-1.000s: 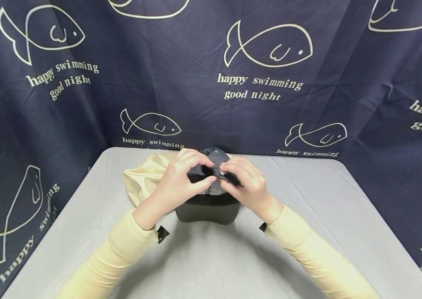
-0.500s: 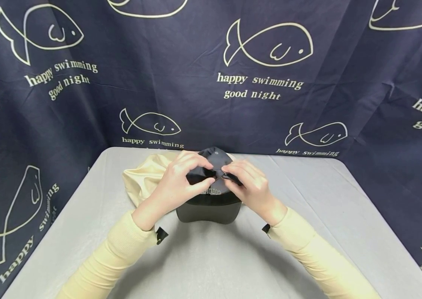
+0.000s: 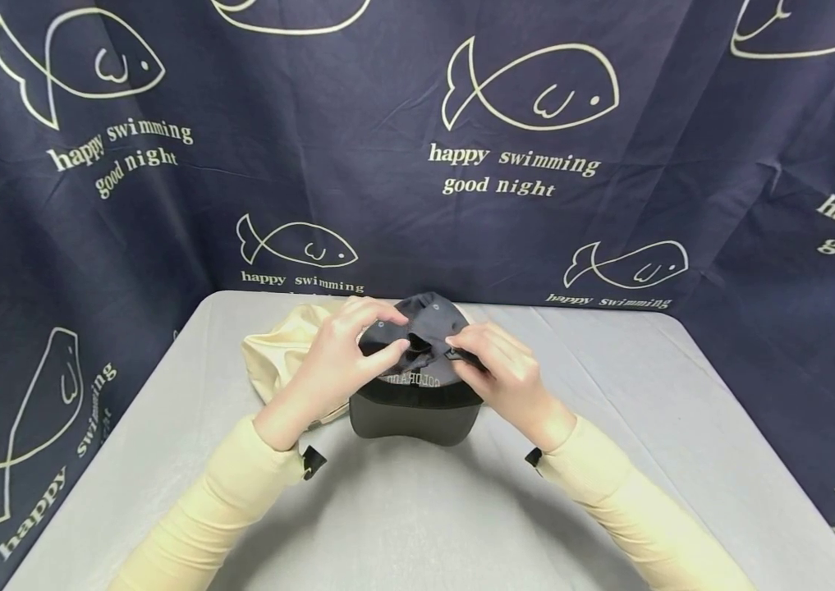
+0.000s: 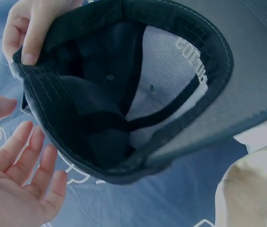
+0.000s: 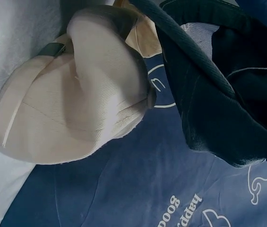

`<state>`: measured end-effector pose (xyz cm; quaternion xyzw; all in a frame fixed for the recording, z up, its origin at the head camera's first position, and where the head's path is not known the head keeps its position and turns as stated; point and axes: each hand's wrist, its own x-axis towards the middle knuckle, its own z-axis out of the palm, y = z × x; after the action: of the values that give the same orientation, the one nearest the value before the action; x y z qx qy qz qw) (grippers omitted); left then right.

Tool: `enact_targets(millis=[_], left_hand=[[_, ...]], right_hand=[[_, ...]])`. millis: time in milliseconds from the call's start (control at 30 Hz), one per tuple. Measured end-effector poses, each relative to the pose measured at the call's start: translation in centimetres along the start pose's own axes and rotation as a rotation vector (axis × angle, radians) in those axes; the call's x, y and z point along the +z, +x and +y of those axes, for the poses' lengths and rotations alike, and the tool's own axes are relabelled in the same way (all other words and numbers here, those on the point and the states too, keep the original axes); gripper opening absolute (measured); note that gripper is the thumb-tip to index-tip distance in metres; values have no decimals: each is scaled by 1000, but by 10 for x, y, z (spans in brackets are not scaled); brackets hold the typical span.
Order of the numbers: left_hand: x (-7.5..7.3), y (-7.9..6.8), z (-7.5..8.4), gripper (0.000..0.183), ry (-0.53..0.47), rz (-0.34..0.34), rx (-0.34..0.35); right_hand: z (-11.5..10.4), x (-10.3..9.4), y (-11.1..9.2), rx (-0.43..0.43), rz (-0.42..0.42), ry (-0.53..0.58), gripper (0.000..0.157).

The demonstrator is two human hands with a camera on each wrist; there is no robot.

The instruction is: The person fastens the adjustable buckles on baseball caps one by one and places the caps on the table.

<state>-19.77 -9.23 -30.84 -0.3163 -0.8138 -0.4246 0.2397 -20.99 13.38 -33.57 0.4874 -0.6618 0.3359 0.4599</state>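
A dark navy baseball cap point(image 3: 417, 410) is held above the table with its brim toward me and its hollow inside facing the left wrist view, where light lettering shows on the front panel. My right hand point(image 3: 502, 373) pinches the cap's back band near the strap; the thumb lies over the band in the left wrist view. Beside the cap's back edge is my left hand point(image 4: 24, 175), its fingers loosely spread and holding nothing. In the head view its thumb and forefinger point(image 3: 380, 310) overlap the cap's back opening.
A cream satiny piece point(image 3: 277, 341) lies on the grey-white table point(image 3: 417, 525) left of the cap. A beige cap point(image 5: 72, 109) lies beyond it in the right wrist view. A dark blue curtain point(image 3: 387, 123) with fish prints hangs right behind the table.
My left thumb and fingers have parted from the strap area and drawn slightly left. My right hand has shifted a little right, and the cap's back opening shows more.
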Motion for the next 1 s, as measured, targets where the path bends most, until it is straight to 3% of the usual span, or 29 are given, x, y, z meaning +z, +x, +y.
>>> enact_targets(millis=[300, 567, 767, 1000], left_hand=[[-3, -1, -13, 25, 66, -40, -158], [-1, 1, -30, 27, 94, -59, -232], [2, 4, -42, 30, 70, -135, -321], [7, 5, -48, 33, 19, -187, -312]], right_hand=[[-2, -5, -3, -38, 18, 7, 12], [-5, -9, -4, -81, 23, 11, 13], [-9, -11, -5, -107, 16, 14, 13], [-13, -15, -3, -127, -8, 38, 14]])
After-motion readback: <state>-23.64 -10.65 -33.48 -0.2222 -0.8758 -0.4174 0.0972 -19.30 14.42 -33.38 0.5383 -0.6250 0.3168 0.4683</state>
